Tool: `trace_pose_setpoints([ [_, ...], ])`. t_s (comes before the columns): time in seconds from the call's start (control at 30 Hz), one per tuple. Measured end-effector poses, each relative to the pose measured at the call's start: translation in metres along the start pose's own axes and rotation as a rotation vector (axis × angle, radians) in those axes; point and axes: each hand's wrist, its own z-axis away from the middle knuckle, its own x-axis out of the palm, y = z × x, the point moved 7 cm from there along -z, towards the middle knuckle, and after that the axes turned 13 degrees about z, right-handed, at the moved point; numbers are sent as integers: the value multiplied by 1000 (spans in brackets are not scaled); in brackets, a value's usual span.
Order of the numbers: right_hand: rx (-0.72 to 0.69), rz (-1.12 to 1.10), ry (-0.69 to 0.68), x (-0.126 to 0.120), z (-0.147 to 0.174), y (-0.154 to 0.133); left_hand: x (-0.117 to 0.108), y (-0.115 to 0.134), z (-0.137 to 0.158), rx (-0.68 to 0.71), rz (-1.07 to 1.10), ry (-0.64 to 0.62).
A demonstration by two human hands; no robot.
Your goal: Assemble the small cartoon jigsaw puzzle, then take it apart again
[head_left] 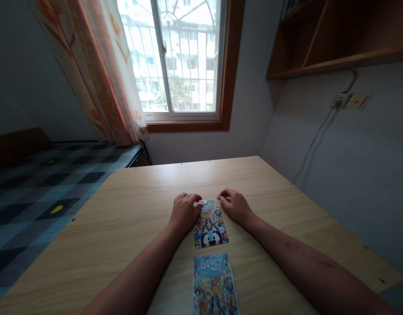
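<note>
A jigsaw puzzle [210,218] with a blue cartoon dog's face at its near end lies flat on the wooden table. Its far edge looks uneven. My left hand [184,211] rests at the puzzle's upper left, thumb against its edge and the bent fingers apart from the thumb. To the right of the far end, my right hand [236,206] pinches a small puzzle piece [218,198] between thumb and fingertips. Nearer to me lies a "Bluey" picture sheet [214,282], cut off by the bottom of the view.
The pale wooden table [122,245] reaches toward the window [188,61]. A bed [63,183] with a checked cover stands on the left. On the right wall, a cable [314,142] hangs from a socket [341,100] below a wooden shelf [339,63].
</note>
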Motion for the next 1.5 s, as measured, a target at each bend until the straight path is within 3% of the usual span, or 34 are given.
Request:
trace_pose_setpoints([
  [0.4,-30,25,-2,-1,1,-3,4,-1,-3,1,68,-19],
  [0.6,-33,-8,-7,-1,1,-1,-20,-36,-6,-247,258,154],
  [0.83,-28,-22,8,-1,1,1,-30,-58,-3,-357,-7,132],
  [1.0,-102,-63,123,-12,1,-8,-35,-28,-3,-153,-48,257],
  [1.13,-113,-182,139,-15,7,-18,-20,17,1,84,135,187],
  [1.27,-146,-284,130,-16,16,-31,-3,37,6,78,270,119],
  [1.5,-144,-404,73,-10,19,-36,0,26,6,-23,389,98],
])
